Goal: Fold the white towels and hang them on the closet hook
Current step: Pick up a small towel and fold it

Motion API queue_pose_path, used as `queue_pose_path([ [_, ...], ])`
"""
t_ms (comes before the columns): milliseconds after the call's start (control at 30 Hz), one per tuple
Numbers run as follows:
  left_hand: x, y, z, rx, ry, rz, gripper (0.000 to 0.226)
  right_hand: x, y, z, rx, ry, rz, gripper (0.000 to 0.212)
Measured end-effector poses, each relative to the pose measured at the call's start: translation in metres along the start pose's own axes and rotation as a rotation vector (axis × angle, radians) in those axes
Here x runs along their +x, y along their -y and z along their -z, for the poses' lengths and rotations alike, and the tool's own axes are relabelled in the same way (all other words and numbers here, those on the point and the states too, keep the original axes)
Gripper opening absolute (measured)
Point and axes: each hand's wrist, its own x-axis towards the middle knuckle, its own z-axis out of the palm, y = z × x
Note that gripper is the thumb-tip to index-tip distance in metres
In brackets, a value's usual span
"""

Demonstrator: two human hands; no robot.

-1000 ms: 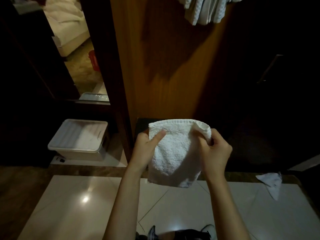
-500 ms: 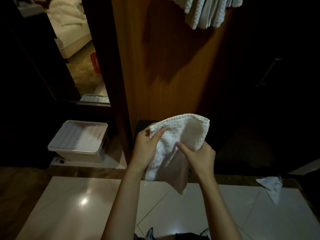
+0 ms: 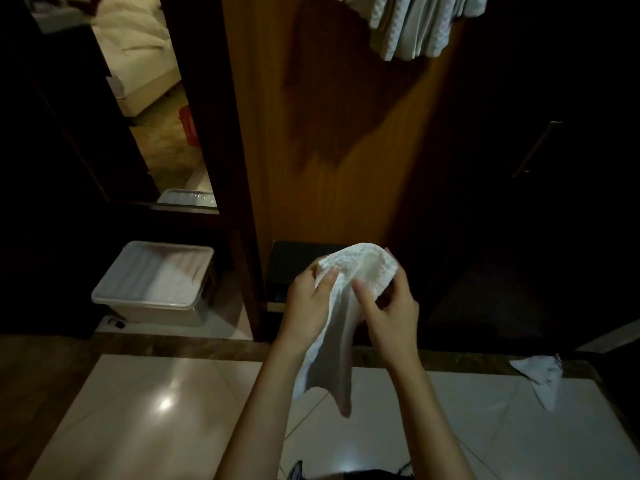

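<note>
Both hands, left hand and right hand, are gripping the white terry towel, its tail hanging toward six o'clock; matching edges squarely should help before hanging.

Hanging towels: cut off by the top edge, so I cannot see what they hang from.
Right hand: I see the thumb laid on the white towel; the fingers go behind the cloth and I cannot judge their grip.
Left hand: the fingers lie behind the towel's fold, hidden from me.
Closet interior: too dark for me to tell what is inside.
Plastic bin: the contents are blurred under the lid.
Shoes: cut off by the bottom edge.
</note>
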Motion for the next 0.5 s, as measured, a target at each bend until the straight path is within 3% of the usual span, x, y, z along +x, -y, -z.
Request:
queue_pose_path([
  [133,0.006,0.007,0.007,-0.036,0.016,-0.016,0.02,0.002,0.008,0.017,-0.084,0.037,0.118,0.064],
  [267,0.008,0.008,0.011,-0.013,0.089,-0.004,0.019,0.008,0.018,0.036,-0.324,0.239,0.333,0.074],
  [433,0.008,0.012,0.014,0.046,0.169,0.052,0.02,0.005,0.04,0.039,-0.571,0.378,0.464,0.048],
  [500,0.009,0.012,0.015,0.04,0.155,0.073,0.018,0.004,0.05,0.04,-0.583,0.39,0.451,0.054],
])
